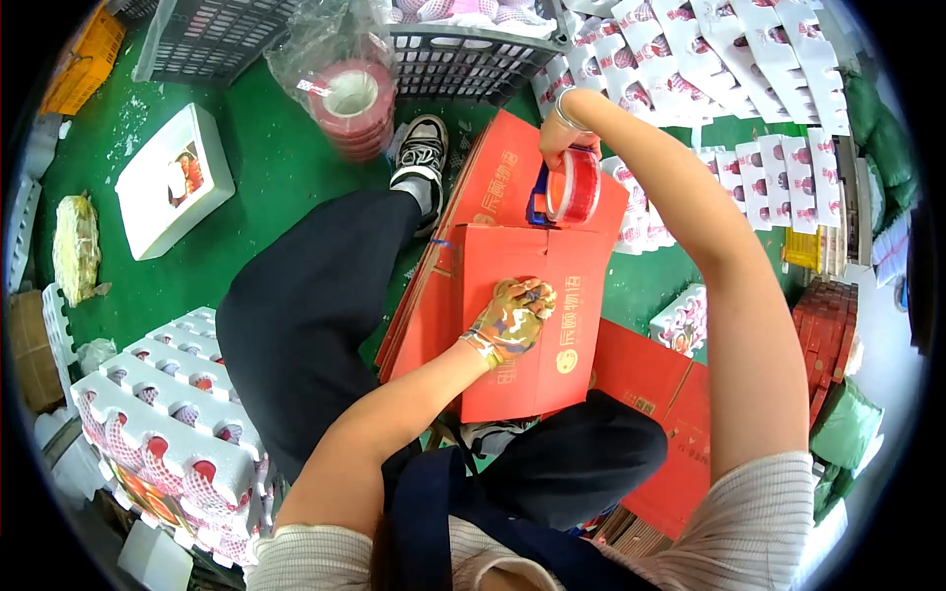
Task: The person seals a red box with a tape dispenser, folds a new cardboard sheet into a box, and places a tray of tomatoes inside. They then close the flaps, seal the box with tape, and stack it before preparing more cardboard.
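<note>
A red cardboard box (493, 384) with gold lettering sits between my knees, its top flaps folded together. My left hand (512, 317), in a camouflage-patterned glove, presses on the top with its fingers curled in and nothing showing in them. At the far end of the box, my right hand (567, 138) grips a tape dispenser (540, 192), bare-skinned with a bangle at the wrist. The dispenser has a blue frame and carries a roll of red tape (576, 187). It is right at the box's far edge, over the flap seam.
Flattened red cartons (655, 414) lie under and beside the box. A stack of tape rolls (355, 108) in plastic stands ahead, near black crates (463, 64). White foam trays of netted fruit (168, 394) are piled at left, more trays (680, 59) at upper right. A white foam box (172, 187) lies left.
</note>
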`<state>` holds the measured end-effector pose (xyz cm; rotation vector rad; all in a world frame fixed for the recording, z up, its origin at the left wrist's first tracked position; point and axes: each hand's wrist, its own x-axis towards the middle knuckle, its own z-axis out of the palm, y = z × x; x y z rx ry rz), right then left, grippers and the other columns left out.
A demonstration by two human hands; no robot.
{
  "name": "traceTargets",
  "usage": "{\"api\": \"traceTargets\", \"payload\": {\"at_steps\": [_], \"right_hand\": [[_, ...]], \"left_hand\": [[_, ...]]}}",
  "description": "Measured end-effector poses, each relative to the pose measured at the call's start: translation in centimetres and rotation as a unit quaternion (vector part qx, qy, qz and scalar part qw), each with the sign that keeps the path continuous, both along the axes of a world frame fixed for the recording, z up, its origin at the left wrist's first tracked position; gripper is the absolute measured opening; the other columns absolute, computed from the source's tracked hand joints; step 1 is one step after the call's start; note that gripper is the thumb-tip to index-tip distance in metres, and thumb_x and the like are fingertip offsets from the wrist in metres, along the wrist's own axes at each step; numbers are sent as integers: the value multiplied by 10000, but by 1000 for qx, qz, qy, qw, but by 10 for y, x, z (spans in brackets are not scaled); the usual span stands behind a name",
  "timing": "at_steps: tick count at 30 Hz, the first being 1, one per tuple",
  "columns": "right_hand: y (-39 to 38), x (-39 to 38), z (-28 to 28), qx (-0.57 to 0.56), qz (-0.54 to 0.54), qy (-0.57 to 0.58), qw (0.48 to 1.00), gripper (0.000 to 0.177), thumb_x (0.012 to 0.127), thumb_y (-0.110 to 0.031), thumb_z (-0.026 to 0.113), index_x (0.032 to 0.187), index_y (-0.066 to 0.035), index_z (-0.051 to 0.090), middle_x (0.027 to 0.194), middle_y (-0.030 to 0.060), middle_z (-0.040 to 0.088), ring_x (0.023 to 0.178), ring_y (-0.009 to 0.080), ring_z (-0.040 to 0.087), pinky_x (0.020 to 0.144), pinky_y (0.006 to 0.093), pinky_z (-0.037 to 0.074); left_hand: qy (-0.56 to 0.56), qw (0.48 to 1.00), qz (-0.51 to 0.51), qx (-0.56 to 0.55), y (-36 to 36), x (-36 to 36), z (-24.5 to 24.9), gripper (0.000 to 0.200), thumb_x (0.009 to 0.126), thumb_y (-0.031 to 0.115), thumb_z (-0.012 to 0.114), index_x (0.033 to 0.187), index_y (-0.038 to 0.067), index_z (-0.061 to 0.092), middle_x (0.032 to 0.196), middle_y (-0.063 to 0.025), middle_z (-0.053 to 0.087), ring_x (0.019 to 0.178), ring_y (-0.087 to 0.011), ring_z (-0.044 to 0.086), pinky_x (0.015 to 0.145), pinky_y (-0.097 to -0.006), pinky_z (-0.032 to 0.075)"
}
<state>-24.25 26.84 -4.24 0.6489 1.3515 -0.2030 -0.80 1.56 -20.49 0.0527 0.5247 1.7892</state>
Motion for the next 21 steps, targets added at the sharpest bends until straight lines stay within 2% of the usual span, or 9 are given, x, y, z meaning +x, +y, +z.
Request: {"api": "traceTargets", "payload": {"at_steps": [4,7,9,10,12,17,18,19,21], "right_hand": [[-24,4,27,-20,70,17,997,191,850,-267,582,914,-89,604,849,87,622,745,201,592,641,358,482],[-42,22,49,3,97,49,994,233,851,-286,598,966,-85,626,870,83,633,736,202,596,644,348,496],[-49,30,68,-7,158,94,983,315,841,-304,598,1027,-59,664,926,107,662,752,221,619,655,379,515],[-54,38,74,-4,158,90,983,315,841,-304,598,1027,-59,664,926,107,662,752,221,619,655,379,515],[-74,65,93,15,211,235,949,280,759,-188,592,942,7,671,828,144,689,703,261,665,621,362,545],[-95,188,74,71,216,464,856,402,725,-141,582,1100,-13,651,834,251,668,819,402,671,751,462,555],[-111,207,80,117,208,484,842,511,759,-179,606,1247,-31,564,883,278,628,786,431,659,734,482,553],[-121,226,74,143,181,511,828,540,776,-198,610,1286,-40,532,900,285,601,777,437,651,717,487,551],[-141,258,60,188,156,546,801,577,807,-224,608,1342,-46,486,919,296,567,773,439,640,688,487,549]], "left_hand": [[-305,950,-8,70,-5,-20,28,234,940,198,533,1117,55,583,1212,-92,606,1090,-226,562,937,-312,461],[-195,967,-24,165,-6,-20,29,248,953,213,505,1137,64,579,1196,-85,618,1115,-221,548,968,-318,440],[368,930,17,-1,-4,-9,12,245,958,215,493,1138,75,582,1184,-78,618,1096,-225,556,965,-320,440],[365,931,18,2,-1,-7,9,245,958,215,493,1138,75,582,1184,-78,618,1096,-225,556,965,-320,440],[-258,940,-21,224,3,-13,10,237,943,228,513,1112,81,589,1149,-67,620,1070,-219,564,919,-328,462],[-370,916,-54,146,-1,-22,22,182,915,201,523,1019,62,577,995,-52,592,959,-174,553,821,-279,479],[-32,993,-17,115,-2,-21,19,157,891,173,545,998,61,563,959,-51,569,902,-176,550,792,-288,488],[313,946,24,73,-1,-23,14,142,866,145,566,977,59,549,923,-50,545,846,-178,547,764,-298,498],[848,520,100,-26,2,-23,5,151,816,89,610,935,56,522,851,-48,499,734,-182,541,707,-318,516]]}}
